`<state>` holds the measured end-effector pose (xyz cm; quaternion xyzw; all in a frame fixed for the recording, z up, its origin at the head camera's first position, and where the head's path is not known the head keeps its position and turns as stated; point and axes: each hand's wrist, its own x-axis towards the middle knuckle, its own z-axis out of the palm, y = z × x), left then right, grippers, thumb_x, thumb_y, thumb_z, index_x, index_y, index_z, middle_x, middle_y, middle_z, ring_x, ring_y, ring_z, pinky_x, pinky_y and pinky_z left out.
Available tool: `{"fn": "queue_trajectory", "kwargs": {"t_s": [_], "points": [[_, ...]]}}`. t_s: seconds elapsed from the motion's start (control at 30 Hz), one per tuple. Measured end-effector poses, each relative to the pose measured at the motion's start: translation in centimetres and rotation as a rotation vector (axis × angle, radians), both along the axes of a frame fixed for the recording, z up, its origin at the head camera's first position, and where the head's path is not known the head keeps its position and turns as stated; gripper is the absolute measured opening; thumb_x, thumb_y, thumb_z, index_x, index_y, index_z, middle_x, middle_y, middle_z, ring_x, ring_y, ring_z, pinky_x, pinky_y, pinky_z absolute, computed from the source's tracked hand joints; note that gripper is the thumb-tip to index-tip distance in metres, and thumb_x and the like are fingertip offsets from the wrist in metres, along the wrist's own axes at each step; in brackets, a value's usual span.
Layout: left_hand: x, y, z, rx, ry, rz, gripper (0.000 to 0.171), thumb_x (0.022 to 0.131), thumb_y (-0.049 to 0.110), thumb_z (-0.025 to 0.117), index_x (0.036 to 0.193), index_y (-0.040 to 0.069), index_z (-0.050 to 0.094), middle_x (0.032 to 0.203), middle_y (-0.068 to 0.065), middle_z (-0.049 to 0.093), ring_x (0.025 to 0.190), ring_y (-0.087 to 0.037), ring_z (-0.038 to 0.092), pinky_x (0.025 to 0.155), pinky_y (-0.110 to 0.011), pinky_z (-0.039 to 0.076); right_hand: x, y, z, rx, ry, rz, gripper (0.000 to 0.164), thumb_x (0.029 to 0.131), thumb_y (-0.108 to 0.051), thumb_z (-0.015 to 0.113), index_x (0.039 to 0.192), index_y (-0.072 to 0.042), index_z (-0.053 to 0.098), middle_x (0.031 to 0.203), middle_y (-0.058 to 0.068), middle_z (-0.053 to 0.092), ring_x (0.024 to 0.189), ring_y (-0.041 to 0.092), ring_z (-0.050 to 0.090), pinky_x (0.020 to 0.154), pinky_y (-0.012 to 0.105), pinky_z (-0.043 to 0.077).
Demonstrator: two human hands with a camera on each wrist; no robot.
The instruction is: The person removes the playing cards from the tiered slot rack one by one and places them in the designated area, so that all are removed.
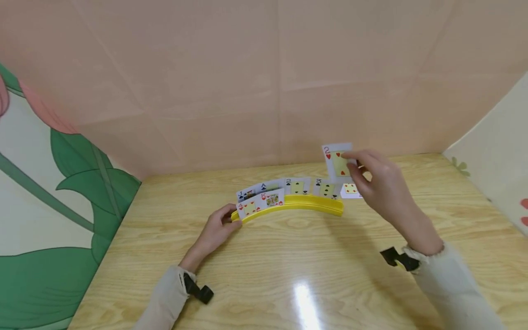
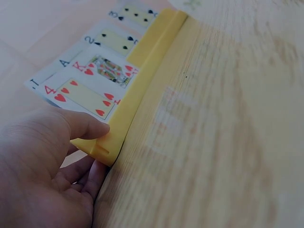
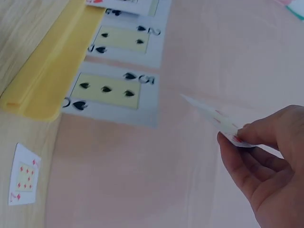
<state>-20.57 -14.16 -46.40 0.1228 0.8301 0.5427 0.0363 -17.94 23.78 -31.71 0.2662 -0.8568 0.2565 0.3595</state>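
Observation:
My left hand point(image 1: 216, 230) grips the left end of a curved yellow card holder point(image 1: 305, 200), its thumb against the front in the left wrist view. In the holder's back row stand a jack, an ace, the two of spades point(image 1: 297, 186) and the three of spades point(image 1: 327, 188). The four of hearts point(image 2: 81, 97) and the king of hearts point(image 2: 108, 71) stand in front at the left. Above the holder's right end, my right hand point(image 1: 383, 190) pinches the two of hearts point(image 1: 336, 164) between thumb and fingers. The right wrist view shows that card nearly edge-on.
A diamonds card point(image 3: 24, 175) lies face up on the wooden table point(image 1: 264, 256), just beyond the holder's right end. Behind the table rises a plain pinkish backdrop point(image 1: 231, 91). A panel with painted green leaves point(image 1: 82, 169) stands at the left, and a pale panel point(image 1: 495, 151) at the right.

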Motion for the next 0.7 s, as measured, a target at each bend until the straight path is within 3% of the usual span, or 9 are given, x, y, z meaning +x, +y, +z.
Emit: {"fn": "queue_trajectory", "kwargs": {"t_s": [0.13, 0.37, 0.7], "points": [[0.3, 0.2, 0.5, -0.013, -0.009, 0.011, 0.036, 0.091, 0.000, 0.068, 0.126, -0.002, 0.062, 0.124, -0.017, 0.063, 0.111, -0.028, 0.057, 0.095, -0.044, 0.047, -0.6, 0.6, -0.3, -0.020, -0.039, -0.034, 0.028, 0.084, 0.016, 0.066, 0.111, 0.007, 0.067, 0.105, 0.020, 0.067, 0.084, 0.030, 0.067, 0.077, -0.002, 0.037], [1.9, 0.6, 3.7, -0.020, -0.017, -0.018, 0.035, 0.091, -0.003, 0.066, 0.125, -0.005, 0.061, 0.123, -0.018, 0.063, 0.111, -0.029, 0.058, 0.095, -0.043, 0.049, -1.7, 1.7, -1.2, -0.039, -0.094, -0.071, 0.027, 0.086, 0.016, 0.063, 0.111, 0.007, 0.066, 0.106, 0.020, 0.067, 0.081, 0.028, 0.065, 0.074, -0.001, 0.037], [2.1, 0.8, 4.4, -0.028, -0.030, 0.001, 0.033, 0.091, -0.002, 0.066, 0.124, -0.004, 0.062, 0.119, -0.016, 0.064, 0.107, -0.026, 0.059, 0.093, -0.040, 0.049, -3.3, 3.5, -2.9, -0.093, -0.212, -0.094, 0.024, 0.090, 0.009, 0.058, 0.112, 0.005, 0.067, 0.106, 0.019, 0.068, 0.078, 0.028, 0.064, 0.067, 0.002, 0.039]]}}
